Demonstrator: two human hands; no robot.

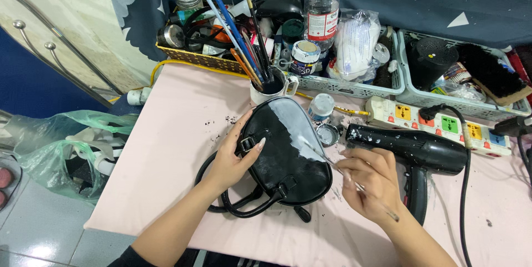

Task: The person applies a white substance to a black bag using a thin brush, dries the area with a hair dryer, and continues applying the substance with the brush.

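A small black handbag (280,159) lies on the pale pink table (177,134), partly coated with white paint along its upper side. My left hand (233,159) rests on the bag's left side by a buckle and strap, steadying it. My right hand (368,181) grips a thin paintbrush (332,164) like a pen, its tip touching the white patch on the bag. An open small paint jar (328,134) and a closed one (321,106) stand just behind the bag.
A black hair dryer (413,150) lies right of my right hand, plugged into a white power strip (443,123). A mug of brushes (266,87), a clear bottle (321,9), baskets of supplies (354,84) and a shoe brush (490,73) line the back. A green plastic bag (61,150) sits on the floor at left.
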